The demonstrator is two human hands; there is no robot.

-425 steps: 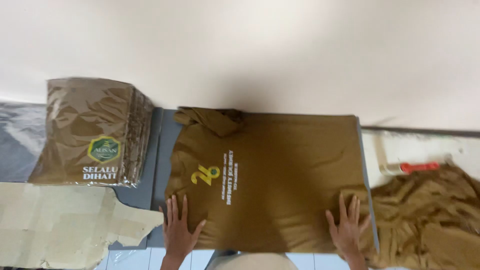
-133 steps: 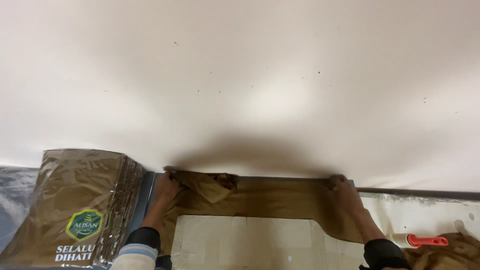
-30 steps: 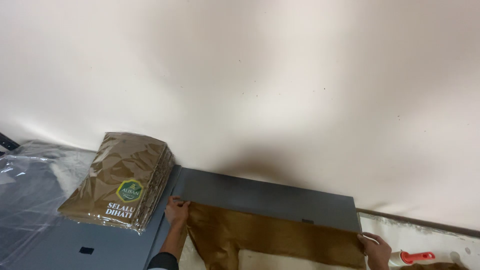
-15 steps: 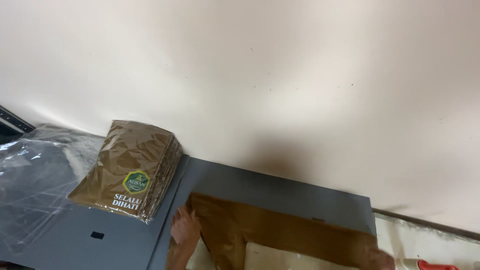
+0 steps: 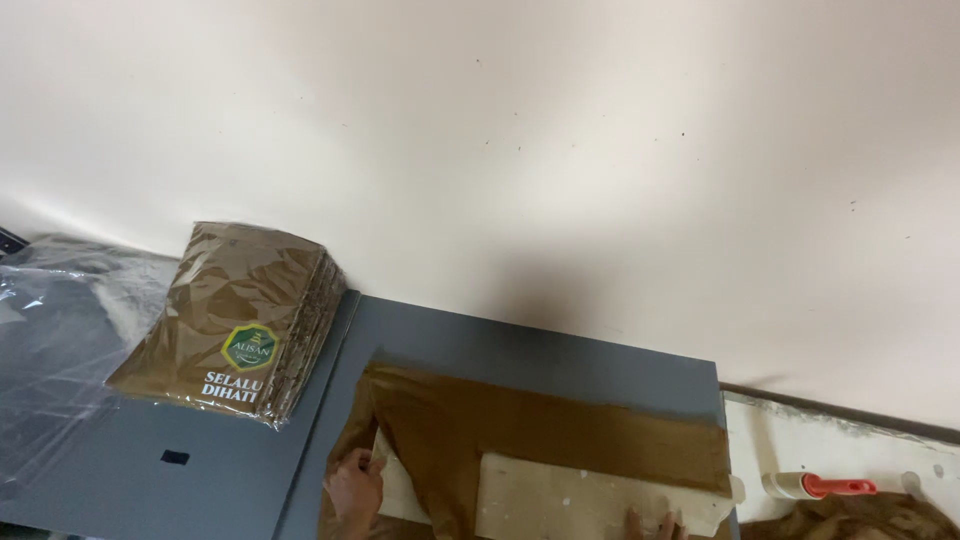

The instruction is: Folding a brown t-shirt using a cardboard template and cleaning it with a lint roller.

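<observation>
While both hands press, brown shirt (image 5: 540,430) lies between left hand (image 5: 355,487) and right hand (image 5: 655,524).

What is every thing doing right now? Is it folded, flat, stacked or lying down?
Brown shirt: spread on the grey board, partly folded over a pale card.
Pale card: flat, on the shirt.
Left hand: on the shirt's left edge.
Right hand: fingertips pressing on the card.
Stack of bagged brown shirts: piled, wrapped in clear plastic.
Clear plastic bags: crumpled, lying loose.
Red-handled roller: lying on its side.
</observation>
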